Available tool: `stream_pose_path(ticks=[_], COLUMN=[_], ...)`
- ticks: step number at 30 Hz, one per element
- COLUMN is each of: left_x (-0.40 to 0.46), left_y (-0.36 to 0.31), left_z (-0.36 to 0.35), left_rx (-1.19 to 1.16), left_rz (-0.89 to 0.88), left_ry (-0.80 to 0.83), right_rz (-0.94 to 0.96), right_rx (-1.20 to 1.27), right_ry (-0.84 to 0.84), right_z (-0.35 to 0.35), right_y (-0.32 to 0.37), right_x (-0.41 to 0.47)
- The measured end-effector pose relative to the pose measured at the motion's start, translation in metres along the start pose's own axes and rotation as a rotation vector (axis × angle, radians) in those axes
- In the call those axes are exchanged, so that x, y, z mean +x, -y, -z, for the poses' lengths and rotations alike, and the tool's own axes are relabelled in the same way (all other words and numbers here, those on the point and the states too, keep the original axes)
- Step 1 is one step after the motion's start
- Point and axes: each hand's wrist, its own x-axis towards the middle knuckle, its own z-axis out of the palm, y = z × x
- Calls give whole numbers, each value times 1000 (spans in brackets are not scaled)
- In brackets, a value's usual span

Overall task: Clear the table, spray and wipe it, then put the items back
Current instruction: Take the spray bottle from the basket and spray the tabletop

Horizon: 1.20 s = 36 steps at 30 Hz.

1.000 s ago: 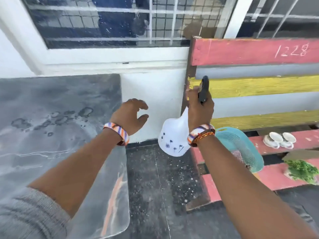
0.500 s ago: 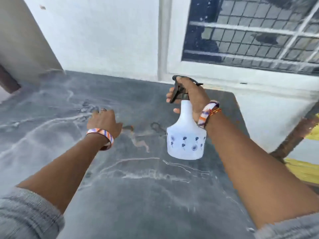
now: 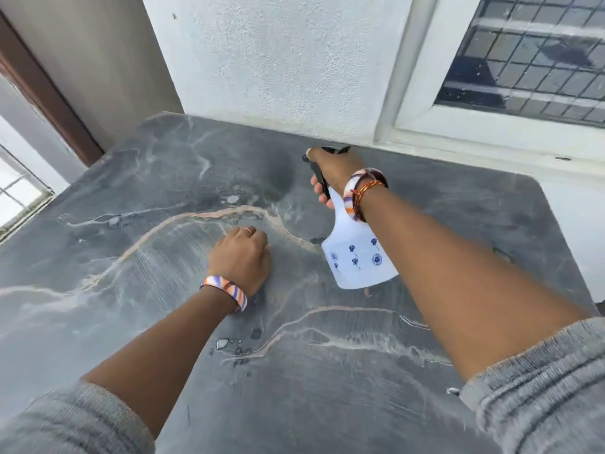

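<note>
White flower-printed plastic spray bottle [image 3: 358, 257] — right hand [image 3: 334, 173] clamped on its trigger, aimed mid-tabletop; left hand [image 3: 240, 257], fingers curled, bracing on grey marbled tabletop [image 3: 131, 191].

White wall [image 3: 278, 60], barred window [image 3: 530, 57]

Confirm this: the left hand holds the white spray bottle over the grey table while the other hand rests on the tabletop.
Wrong hand. The head view shows the right hand holding the white spray bottle over the grey table, while the left hand rests on the tabletop.
</note>
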Motion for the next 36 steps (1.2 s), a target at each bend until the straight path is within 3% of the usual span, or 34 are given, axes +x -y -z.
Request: stream_pose_path(ticks=[5, 10, 15, 19, 21, 26, 29, 36], left_x=[0, -5, -19, -36, -47, -86, -113, -156], left_y=[-23, -51, -75, -90, -95, -97, -88, -58], left_z=[-3, -5, -7, -9, -8, -2, 3, 12], left_rx=[-33, -40, -4, 30, 19, -14, -66, -68], left_rz=[-301, -431, -559, -639, -679, -747, -799, -717], left_ry=[99, 179, 215, 226, 209, 191, 149, 105], right_rz=[-88, -19, -89, -170, -216, -155, -168, -364], right_rx=[107, 296, 153, 198, 204, 284, 194, 302], right_ry=[-52, -373, -577, -579, -547, -703, -764, -436], right_z=[55, 115, 162, 192, 197, 185, 172, 130], right_y=[-9, -41, -84, -114, -124, -153, -171, -194], right_x=[-17, -42, -84, -127, -148, -200, -236, -298])
